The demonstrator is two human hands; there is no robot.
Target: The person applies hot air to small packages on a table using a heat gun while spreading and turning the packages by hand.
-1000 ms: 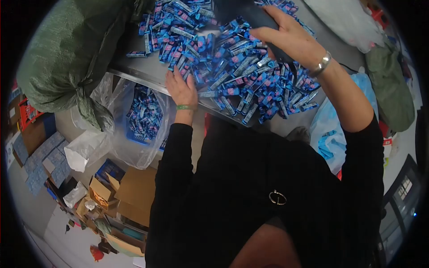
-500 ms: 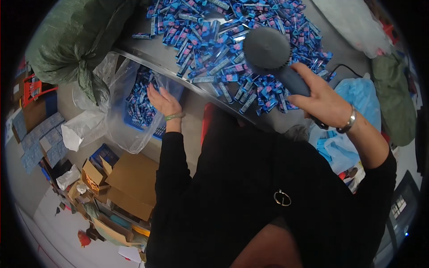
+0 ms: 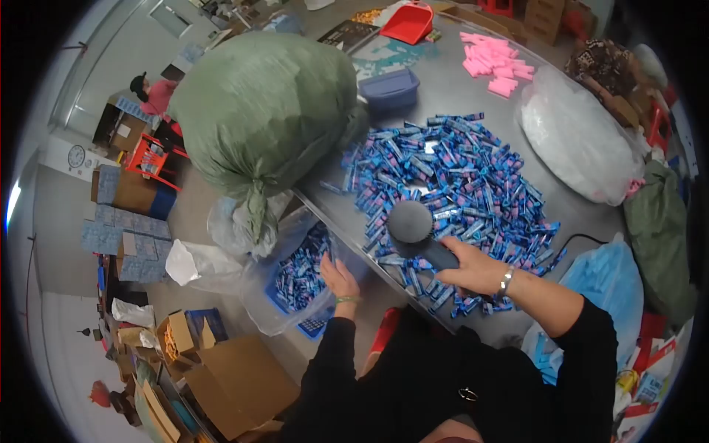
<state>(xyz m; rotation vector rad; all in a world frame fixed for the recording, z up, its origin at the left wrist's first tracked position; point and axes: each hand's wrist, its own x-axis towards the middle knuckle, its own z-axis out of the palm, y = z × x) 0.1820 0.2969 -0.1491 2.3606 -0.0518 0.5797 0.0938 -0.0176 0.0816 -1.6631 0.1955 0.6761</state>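
Note:
My right hand point(image 3: 478, 269) is closed round the handle of a dark grey hair dryer point(image 3: 410, 221) with a round head. The hair dryer is over the near edge of a large pile of small blue-and-pink wrapped packs point(image 3: 473, 188) on the metal table. Lower and to the left, my left hand point(image 3: 339, 277) has its fingers stretched out and holds nothing visible. It is beside the table edge, above the right side of a blue plastic basket point(image 3: 316, 328). Clear plastic lines this basket, and many of the same packs point(image 3: 299, 273) lie in it.
A bulging green sack point(image 3: 258, 111) rests at the table's left edge. Farther back are a blue-grey bin point(image 3: 389, 90), a red dustpan point(image 3: 408, 22) and pink pieces point(image 3: 496, 59). Filled clear bags point(image 3: 576, 136) lie right. Cardboard boxes point(image 3: 236, 384) stand lower left; a person point(image 3: 157, 97) is beyond.
The view has tilted up, showing more of the table and room. My right hand and the hair dryer are nearer the table's front edge. My left hand stays by the basket.

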